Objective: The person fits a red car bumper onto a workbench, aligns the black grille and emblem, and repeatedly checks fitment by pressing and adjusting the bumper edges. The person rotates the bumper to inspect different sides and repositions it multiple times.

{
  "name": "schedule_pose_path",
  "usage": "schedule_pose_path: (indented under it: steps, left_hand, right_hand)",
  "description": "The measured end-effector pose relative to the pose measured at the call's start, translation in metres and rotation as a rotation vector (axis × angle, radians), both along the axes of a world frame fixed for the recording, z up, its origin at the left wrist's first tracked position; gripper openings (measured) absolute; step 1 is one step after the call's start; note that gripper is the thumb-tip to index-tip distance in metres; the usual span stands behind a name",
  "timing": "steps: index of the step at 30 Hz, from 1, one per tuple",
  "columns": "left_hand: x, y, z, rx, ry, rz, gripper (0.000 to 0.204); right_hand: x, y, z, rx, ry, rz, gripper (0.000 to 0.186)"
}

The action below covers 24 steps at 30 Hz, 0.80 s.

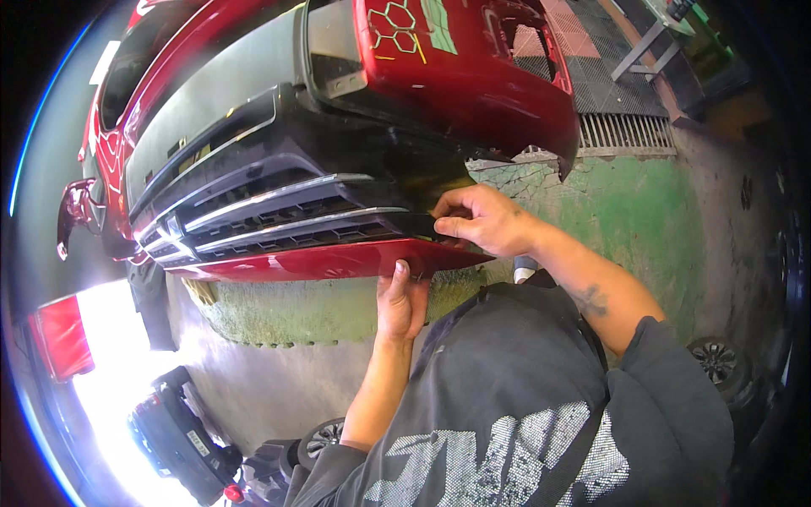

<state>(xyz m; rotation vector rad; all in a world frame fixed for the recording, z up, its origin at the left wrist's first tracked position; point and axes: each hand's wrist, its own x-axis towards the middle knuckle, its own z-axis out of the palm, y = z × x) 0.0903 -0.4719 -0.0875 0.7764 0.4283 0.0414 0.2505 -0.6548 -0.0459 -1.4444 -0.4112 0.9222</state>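
In front of me is the nose of a red car, with a black grille (287, 203) crossed by chrome strips. Along the grille's near side runs a glossy red bumper panel (329, 258). My left hand (401, 302) grips this panel's near edge, thumb on top and fingers out of sight underneath. Just right of it, my right hand (483, 221) is closed in a pinch at the right end of the grille, beside the black trim (414, 224). Whatever sits between those fingertips is too small or hidden to make out.
A red fender (465, 76) with an open headlight gap rises beyond the grille. Green-painted floor (625, 220) meets a drain grate (629, 133) at right. A wheel (718, 362) lies at lower right, another wheel (321, 439) at lower left. A dark vehicle (182, 435) stands in bright light.
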Motion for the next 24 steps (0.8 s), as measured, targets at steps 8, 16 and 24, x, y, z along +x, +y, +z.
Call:
schedule_pose_path:
  steps: [8,16,24]
  left_hand:
    - [0.021,-0.011,0.044,-0.101,-0.180,-0.126,0.051]
    - [0.032,-0.015,0.036,-0.446,-0.266,-0.157,0.050]
    - [0.031,-0.016,0.027,-0.434,-0.295,-0.164,0.054]
  right_hand:
    - [-0.001,-0.015,0.088,-0.062,-0.084,-0.104,0.018]
    - [-0.017,-0.015,0.108,-0.228,-0.583,-0.132,0.020]
    - [-0.003,-0.014,0.093,-0.144,-0.905,-0.117,0.023]
